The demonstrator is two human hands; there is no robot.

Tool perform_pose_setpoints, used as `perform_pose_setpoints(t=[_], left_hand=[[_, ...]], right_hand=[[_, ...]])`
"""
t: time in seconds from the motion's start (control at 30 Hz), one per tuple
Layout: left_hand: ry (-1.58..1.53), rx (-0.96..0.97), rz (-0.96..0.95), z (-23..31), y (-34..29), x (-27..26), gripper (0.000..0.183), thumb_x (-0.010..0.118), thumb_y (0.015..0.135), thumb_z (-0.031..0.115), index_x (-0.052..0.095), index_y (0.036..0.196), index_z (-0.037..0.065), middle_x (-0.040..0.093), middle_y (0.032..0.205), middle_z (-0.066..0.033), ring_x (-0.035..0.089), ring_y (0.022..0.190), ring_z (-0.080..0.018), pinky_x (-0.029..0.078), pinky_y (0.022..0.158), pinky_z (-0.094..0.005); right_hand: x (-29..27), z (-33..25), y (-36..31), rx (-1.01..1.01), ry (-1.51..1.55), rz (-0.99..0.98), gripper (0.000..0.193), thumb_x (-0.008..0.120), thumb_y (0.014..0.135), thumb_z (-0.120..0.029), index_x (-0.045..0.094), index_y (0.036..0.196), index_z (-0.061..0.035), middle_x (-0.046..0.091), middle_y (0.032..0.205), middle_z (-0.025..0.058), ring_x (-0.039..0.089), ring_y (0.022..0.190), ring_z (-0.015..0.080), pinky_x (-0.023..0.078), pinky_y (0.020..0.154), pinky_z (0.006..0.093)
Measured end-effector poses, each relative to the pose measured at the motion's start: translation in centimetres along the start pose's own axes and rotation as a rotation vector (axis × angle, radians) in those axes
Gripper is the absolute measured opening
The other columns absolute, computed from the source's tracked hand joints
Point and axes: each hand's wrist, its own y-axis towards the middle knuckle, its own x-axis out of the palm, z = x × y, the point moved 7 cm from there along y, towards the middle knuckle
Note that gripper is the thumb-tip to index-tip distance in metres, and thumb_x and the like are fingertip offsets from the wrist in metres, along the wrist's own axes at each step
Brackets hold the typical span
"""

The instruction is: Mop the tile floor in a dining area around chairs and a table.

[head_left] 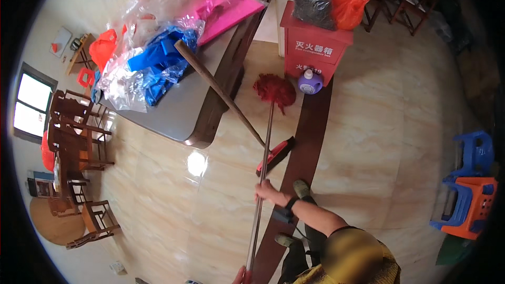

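Observation:
A mop with a long metal pole (257, 221) runs up from the lower edge, its dark red strand head (274, 90) resting on the floor near the red box. My right hand (269, 191), with a dark band on its wrist, is closed round the middle of the pole. Lower down, at the picture's edge, my left hand (241, 275) is partly cut off, its fingers wrapped about the same pole. Just beyond my right hand, a broom with a wooden handle (221, 92) leans against the table; its red and black head (275, 155) lies behind the mop pole.
A grey-topped table (158, 122) at the left carries plastic bags and blue and pink packages. Ahead stand a red fire extinguisher box (317, 42) and a purple bottle (310, 82). Wooden chairs (97, 218) line the left; blue and orange plastic stools (473, 205) stand right.

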Motion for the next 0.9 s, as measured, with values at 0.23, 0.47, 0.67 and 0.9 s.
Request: perform_pose_setpoints(t=[0.23,0.47,0.67,0.9], left_hand=[[0.469,0.323,-0.008,6.4,17.9,7.1,0.06,0.053,0.066,-0.001,0.033,0.123,-0.006,0.058,0.093,-0.0229,0.06,0.073,-0.0332,0.046,0.059,-0.0294],[0.62,0.523,-0.033,13.2,24.8,10.8,0.061,0.049,0.064,-0.005,0.032,0.123,-0.003,0.057,0.079,-0.0236,0.056,0.068,-0.038,0.045,0.057,-0.04],[0.742,0.56,-0.036,8.9,13.6,2.7,0.058,0.048,0.064,-0.005,0.037,0.12,0.0,0.055,0.073,-0.0226,0.054,0.065,-0.0401,0.045,0.055,-0.043],[0.791,0.255,-0.165,9.7,-1.7,-6.9,0.058,0.04,0.065,-0.006,0.04,0.122,0.008,0.053,0.076,-0.0249,0.052,0.07,-0.0418,0.044,0.06,-0.0431]], right_hand=[[-5.2,-12.4,15.9,-0.43,-0.39,-0.18,0.032,0.037,0.082,-0.018,0.05,0.058,-0.0006,0.05,0.049,0.0102,0.052,0.043,0.0203,0.04,0.038,0.0341],[-13.4,-20.8,22.1,-0.394,0.103,-0.003,0.019,0.04,0.081,-0.016,0.045,0.069,-0.0013,0.048,0.052,0.012,0.048,0.04,0.0246,0.041,0.038,0.0366],[-6.2,-9.2,11.7,-0.324,0.096,0.099,0.033,0.033,0.085,-0.025,0.047,0.065,-0.0019,0.052,0.053,0.0074,0.043,0.037,0.0162,0.033,0.034,0.0307],[4.4,0.2,-4.2,-0.194,0.102,-0.132,0.026,0.036,0.084,-0.019,0.047,0.07,0.0,0.054,0.062,0.0097,0.05,0.048,0.0168,0.044,0.042,0.0301]])
